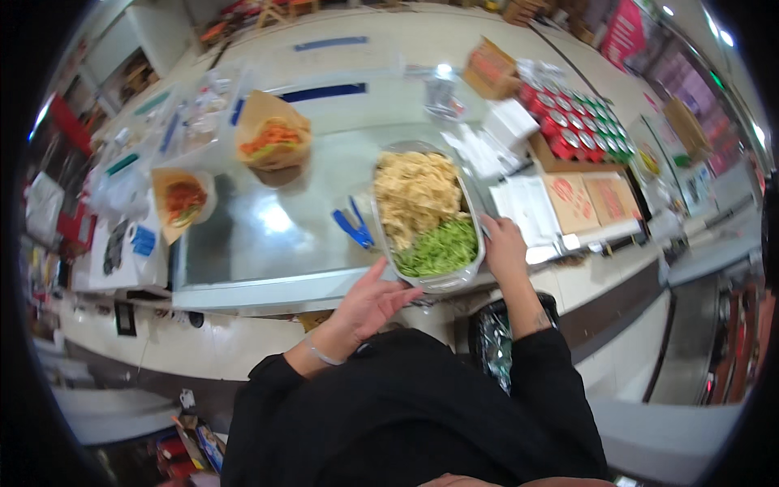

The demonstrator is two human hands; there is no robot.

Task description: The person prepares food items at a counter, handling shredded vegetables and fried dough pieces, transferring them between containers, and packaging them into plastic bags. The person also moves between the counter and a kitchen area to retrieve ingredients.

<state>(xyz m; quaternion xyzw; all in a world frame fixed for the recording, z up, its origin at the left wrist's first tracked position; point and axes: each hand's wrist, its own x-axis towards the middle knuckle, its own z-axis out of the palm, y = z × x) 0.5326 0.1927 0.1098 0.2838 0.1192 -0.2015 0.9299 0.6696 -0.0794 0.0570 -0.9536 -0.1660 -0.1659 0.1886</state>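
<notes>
A clear plastic tub (447, 281) with pale yellow, crinkled food (417, 189) and shredded green vegetable (439, 248) stands at the near edge of a glass-topped counter (274, 243). My right hand (507, 246) grips its right wall. At the tub's near left corner is my left hand (374, 302), palm up with fingers spread; whether it bears any weight cannot be told. Blue-handled tongs or a clip (354, 224) lie left of the tub. Two brown paper cones with orange-red and green filling, one farther back (274, 137) and one at the left (181, 198), stand on the counter side.
Red and green drink cans (575, 125) fill a carton at the right, near printed cardboard boxes (569, 201) and white packaging (510, 125). Clear plastic bins (198, 115) stand at the back left. A lined black waste bin (494, 335) is below the counter's near edge.
</notes>
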